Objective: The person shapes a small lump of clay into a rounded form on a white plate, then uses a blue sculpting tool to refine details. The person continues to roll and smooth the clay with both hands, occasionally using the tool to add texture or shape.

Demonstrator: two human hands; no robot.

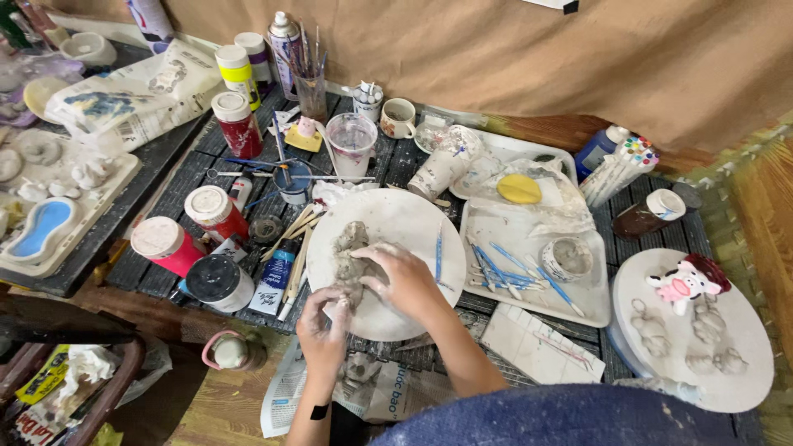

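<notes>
Head view looks straight down on both hands working a lump of grey clay (351,252) on a round white board (405,227); the right hand (405,281) is draped over the near end of the clay, fingers curled down and pressing on it, so it's more of a cupped hold than a pinch; the left hand (322,326) comes up from below, fingertips closed on the bottom edge of the same lump, right beside the other hand and touching it; the rest of the clay stretches away from the grip toward the far side of the board; both forearms angle in from the bottom edge, wrists bent slightly inward; the part of the clay under the right palm is hidden, so its shape there can't be made out; a blue tool (439,252) lies on the board just right of the hands; further right a white tray (591,301) holds more blue tools and a small bowl (567,258); red paint bottles (215,213) stand left of the board.
</notes>
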